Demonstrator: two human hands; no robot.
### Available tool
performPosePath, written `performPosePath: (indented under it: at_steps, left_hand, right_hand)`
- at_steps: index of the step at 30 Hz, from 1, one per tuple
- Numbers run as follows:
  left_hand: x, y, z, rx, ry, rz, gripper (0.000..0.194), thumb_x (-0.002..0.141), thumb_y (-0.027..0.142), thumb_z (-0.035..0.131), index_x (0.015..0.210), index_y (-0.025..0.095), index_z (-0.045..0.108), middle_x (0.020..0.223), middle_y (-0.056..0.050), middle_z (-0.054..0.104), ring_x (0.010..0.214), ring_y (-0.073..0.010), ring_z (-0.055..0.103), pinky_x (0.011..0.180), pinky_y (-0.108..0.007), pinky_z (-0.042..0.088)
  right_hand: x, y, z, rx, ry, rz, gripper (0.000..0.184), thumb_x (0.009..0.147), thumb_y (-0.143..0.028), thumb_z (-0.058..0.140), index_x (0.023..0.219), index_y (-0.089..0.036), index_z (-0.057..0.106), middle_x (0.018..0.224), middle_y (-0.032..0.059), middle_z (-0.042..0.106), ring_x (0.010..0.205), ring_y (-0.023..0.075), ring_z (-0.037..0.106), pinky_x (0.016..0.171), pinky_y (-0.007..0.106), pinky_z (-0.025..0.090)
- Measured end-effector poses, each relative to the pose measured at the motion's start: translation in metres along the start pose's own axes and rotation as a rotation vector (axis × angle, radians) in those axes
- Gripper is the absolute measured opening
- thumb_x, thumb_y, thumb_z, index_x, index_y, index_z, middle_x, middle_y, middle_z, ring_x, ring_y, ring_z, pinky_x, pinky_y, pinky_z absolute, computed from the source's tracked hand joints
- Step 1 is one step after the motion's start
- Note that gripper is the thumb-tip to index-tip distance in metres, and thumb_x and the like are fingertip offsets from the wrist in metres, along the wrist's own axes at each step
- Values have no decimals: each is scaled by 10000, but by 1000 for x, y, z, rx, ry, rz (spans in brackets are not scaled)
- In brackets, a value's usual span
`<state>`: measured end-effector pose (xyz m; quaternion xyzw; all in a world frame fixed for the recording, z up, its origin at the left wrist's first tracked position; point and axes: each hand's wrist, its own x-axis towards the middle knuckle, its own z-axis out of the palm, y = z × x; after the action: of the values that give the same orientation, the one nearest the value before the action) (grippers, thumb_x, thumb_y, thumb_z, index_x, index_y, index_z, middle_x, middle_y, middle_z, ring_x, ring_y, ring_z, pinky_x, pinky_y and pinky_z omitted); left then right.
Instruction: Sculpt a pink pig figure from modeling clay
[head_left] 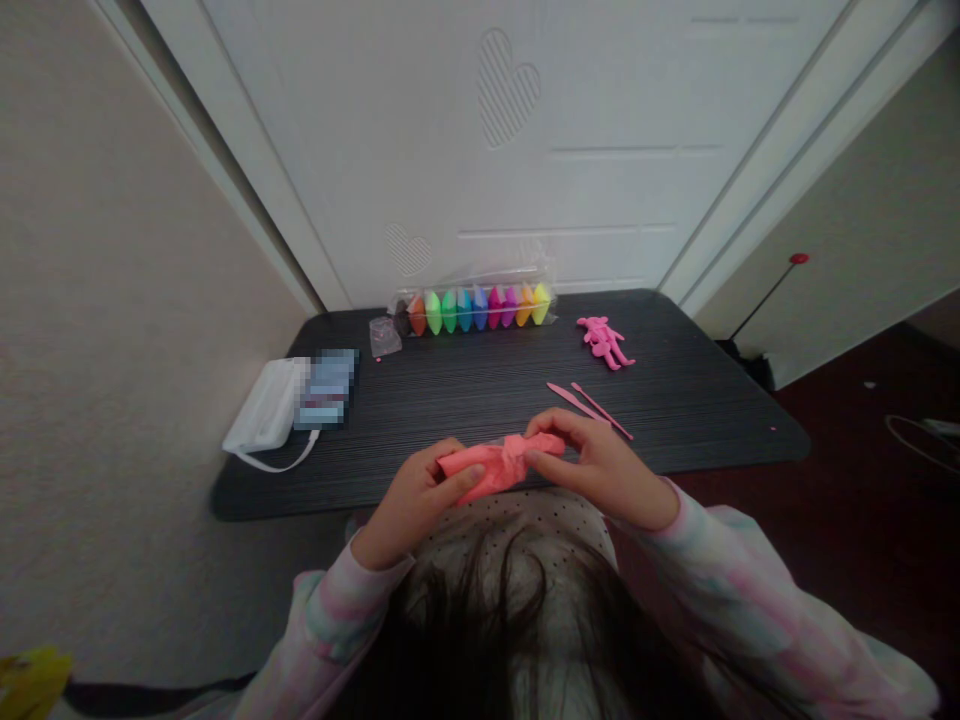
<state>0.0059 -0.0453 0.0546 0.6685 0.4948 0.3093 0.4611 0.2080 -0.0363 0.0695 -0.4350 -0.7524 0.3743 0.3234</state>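
Between my two hands, just over the table's front edge, is a coral-pink piece of modelling clay [498, 466], smooth at its left end and crumpled at its right. My left hand [421, 492] grips the left end, thumb across the front. The fingertips and thumb of my right hand [585, 455] pinch the narrow right end. Just beyond my right hand lie two thin pink modelling tools, a flat knife [571, 397] and a slimmer stick [602, 410]. A small pink clay figure [602, 340] lies farther back on the right.
At the back of the dark table [450, 385], a clear plastic pack [480, 312] holds several coloured clay pieces. A small clear wrapper [385, 337] lies left of it. On the left are a white device [268, 405] with a cable and a blurred-out item [328, 388]. A white door [420, 120] stands behind.
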Motion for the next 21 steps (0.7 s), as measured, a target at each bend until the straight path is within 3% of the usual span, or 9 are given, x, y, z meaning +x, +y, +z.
performPosePath:
  at_steps: [4, 8, 12, 15, 18, 21]
  left_hand:
    - [-3, 5, 3, -44, 41, 35, 136, 730, 277, 523, 728, 147, 561, 652, 29, 505, 555, -82, 457, 505, -200, 375]
    - [-4, 7, 8, -151, 130, 48, 222, 708, 250, 552, 916, 174, 551, 888, -20, 556, 584, -87, 523, 492, -205, 451]
    - [-4, 11, 9, -121, 153, 90, 169, 742, 284, 510, 826, 161, 590, 844, -35, 582, 606, -106, 537, 464, -195, 449]
    - [-3, 13, 7, -56, 181, 150, 161, 768, 263, 475, 736, 155, 589, 792, -34, 589, 670, -121, 546, 547, -209, 451]
    - [-3, 15, 7, 1, 187, 207, 114, 754, 213, 494, 685, 159, 566, 738, -16, 578, 703, -123, 544, 659, -231, 436]
    - [-3, 18, 7, 23, 190, 209, 89, 737, 194, 503, 660, 166, 538, 715, -4, 554, 688, -121, 535, 667, -236, 423]
  right_hand:
    - [1, -1, 5, -1, 12, 7, 88, 724, -186, 529, 811, -166, 533, 755, -5, 553, 709, 118, 504, 654, 243, 396]
    - [2, -3, 8, -9, 15, -39, 111, 731, -220, 555, 828, -168, 573, 776, 7, 567, 727, 122, 516, 664, 246, 394]
    - [4, -8, 10, -38, 29, -90, 113, 706, -192, 590, 813, -159, 597, 776, 19, 576, 751, 130, 520, 686, 257, 396]
    - [2, -11, 13, 7, 32, -139, 116, 695, -164, 601, 811, -159, 607, 791, 23, 573, 773, 130, 518, 701, 258, 399]
    - [0, -12, 18, 99, 75, -110, 84, 698, -172, 602, 780, -163, 612, 761, 16, 562, 725, 122, 517, 659, 250, 406]
    - [-1, -11, 26, 185, 136, -67, 81, 693, -186, 607, 772, -171, 612, 751, 13, 561, 718, 126, 519, 653, 257, 412]
